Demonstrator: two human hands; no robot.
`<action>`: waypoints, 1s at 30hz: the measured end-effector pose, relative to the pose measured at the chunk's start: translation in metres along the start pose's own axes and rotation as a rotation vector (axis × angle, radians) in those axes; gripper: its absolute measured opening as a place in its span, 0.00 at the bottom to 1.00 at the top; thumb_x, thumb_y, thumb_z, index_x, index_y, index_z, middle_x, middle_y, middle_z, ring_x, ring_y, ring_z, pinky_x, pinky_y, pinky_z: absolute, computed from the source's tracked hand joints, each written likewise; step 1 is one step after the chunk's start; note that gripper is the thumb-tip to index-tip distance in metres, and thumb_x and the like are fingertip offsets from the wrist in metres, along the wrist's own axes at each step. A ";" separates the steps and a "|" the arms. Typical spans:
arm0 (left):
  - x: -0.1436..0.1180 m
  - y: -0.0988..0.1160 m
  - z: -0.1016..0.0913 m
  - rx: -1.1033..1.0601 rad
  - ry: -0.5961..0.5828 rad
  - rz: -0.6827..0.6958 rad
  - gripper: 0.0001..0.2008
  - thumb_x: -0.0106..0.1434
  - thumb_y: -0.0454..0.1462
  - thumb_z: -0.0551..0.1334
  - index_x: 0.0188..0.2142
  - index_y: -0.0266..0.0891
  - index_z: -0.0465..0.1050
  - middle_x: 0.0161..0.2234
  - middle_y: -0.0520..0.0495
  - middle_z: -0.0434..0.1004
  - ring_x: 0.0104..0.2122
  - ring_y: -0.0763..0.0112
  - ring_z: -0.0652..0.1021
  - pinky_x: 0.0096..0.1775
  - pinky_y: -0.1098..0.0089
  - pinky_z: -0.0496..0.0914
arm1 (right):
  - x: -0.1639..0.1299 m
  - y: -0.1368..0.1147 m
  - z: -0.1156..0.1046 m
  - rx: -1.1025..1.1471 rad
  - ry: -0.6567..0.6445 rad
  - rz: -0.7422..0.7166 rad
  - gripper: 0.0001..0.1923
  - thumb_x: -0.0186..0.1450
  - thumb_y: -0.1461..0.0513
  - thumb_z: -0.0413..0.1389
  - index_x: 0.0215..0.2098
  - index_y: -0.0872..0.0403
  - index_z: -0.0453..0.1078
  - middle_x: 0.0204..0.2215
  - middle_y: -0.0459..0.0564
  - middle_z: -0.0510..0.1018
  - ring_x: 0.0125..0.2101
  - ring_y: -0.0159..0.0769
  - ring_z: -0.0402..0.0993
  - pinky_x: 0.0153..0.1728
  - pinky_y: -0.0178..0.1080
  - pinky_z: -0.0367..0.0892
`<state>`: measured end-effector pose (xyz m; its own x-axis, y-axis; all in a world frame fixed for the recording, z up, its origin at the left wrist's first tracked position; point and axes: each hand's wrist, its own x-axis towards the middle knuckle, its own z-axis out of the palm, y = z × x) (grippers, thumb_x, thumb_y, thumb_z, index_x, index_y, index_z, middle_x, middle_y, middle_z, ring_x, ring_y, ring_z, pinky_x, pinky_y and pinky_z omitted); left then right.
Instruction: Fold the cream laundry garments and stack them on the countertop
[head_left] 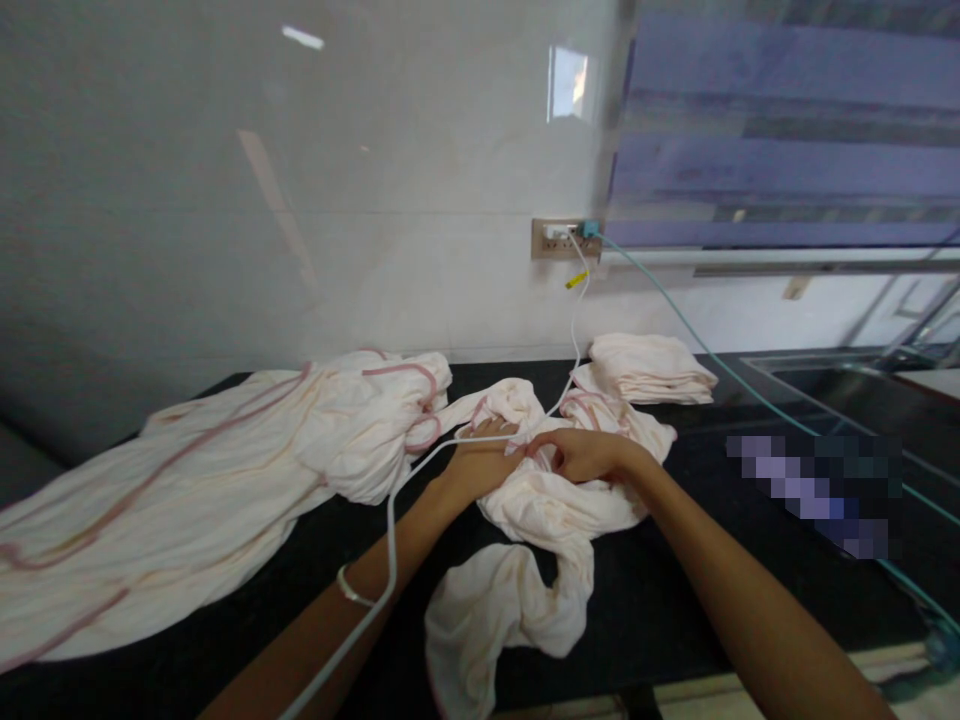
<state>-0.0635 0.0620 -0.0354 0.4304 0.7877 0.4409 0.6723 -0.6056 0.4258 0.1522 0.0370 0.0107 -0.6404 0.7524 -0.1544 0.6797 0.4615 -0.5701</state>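
A crumpled cream cloth garment [559, 500] with pink trim lies on the black countertop in front of me, one end hanging toward the counter's front edge. My left hand [484, 462] is closed on the cloth, its fingers partly hidden by the folds and a white cable. Just beside it, my right hand [589, 455] pinches a pink-edged part of the same garment between thumb and fingers. To the left spreads a larger cream cloth piece [225, 480] with pink piping, bunched at its right end.
Behind the hands stands a folded stack of cream cloth [652, 370]. A white cable [391, 540] runs from the wall socket [566, 240] across my left hand and forearm. A green cable [720, 360] crosses the right side toward the sink [810, 375]. A blurred-out object [810, 490] lies at right.
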 end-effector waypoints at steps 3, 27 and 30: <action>0.000 0.000 0.000 0.149 -0.156 0.096 0.17 0.70 0.43 0.57 0.53 0.39 0.76 0.59 0.38 0.74 0.62 0.52 0.71 0.64 0.54 0.63 | 0.004 0.003 0.003 -0.073 0.138 0.100 0.30 0.56 0.67 0.60 0.58 0.59 0.73 0.41 0.55 0.83 0.35 0.37 0.77 0.36 0.33 0.69; 0.001 0.024 -0.009 0.062 -0.083 0.280 0.11 0.68 0.42 0.62 0.46 0.42 0.76 0.47 0.44 0.75 0.54 0.58 0.73 0.61 0.56 0.64 | 0.007 0.020 0.016 -0.408 0.352 0.471 0.26 0.69 0.53 0.52 0.61 0.57 0.68 0.61 0.67 0.68 0.63 0.56 0.61 0.63 0.54 0.54; -0.001 0.036 -0.017 -0.033 -0.286 0.392 0.09 0.63 0.43 0.69 0.41 0.45 0.80 0.46 0.47 0.76 0.48 0.62 0.75 0.52 0.63 0.69 | 0.004 0.014 0.015 -0.380 0.344 0.567 0.27 0.69 0.50 0.52 0.58 0.58 0.70 0.61 0.68 0.67 0.63 0.59 0.61 0.62 0.56 0.54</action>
<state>-0.0501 0.0375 -0.0077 0.7987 0.4965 0.3399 0.4092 -0.8624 0.2981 0.1534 0.0395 -0.0098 -0.0511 0.9977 -0.0450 0.9874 0.0437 -0.1524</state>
